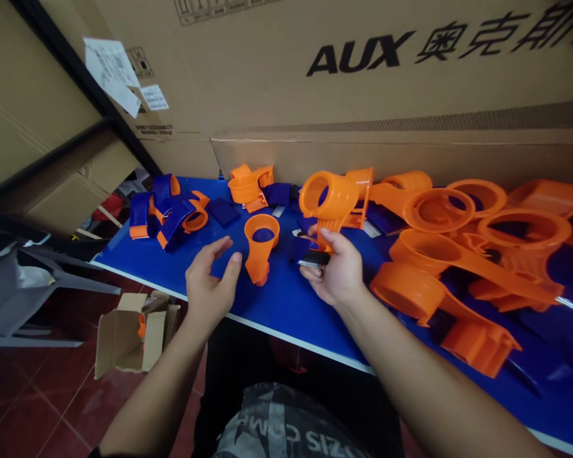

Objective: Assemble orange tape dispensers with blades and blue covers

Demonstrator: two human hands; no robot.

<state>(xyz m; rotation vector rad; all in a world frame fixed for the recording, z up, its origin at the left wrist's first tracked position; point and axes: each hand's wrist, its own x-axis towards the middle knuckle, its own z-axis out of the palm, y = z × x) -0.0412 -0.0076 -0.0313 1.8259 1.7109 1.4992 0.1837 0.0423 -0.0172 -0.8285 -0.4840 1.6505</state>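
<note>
My right hand (340, 267) is closed around the handle of an orange tape dispenser (335, 196), its round hub up and tilted. A dark piece with a shiny metal edge (314, 259) shows at the fingers of that hand. To the left, my left hand (212, 280) is held over the table's front edge with thumb and fingers apart and nothing between them. Nearest to it, a smaller orange part with a ring (262, 245) lies on the blue tabletop (286, 305), just right of the thumb and not touched.
Many orange tape dispensers (424, 248) are heaped at the right. Blue-and-orange pieces (165, 210) lie at the left, and another orange dispenser (246, 187) at the back. A large cardboard box (258, 83) stands behind the table. An open carton (128, 337) and grey stool (33, 280) are on the left.
</note>
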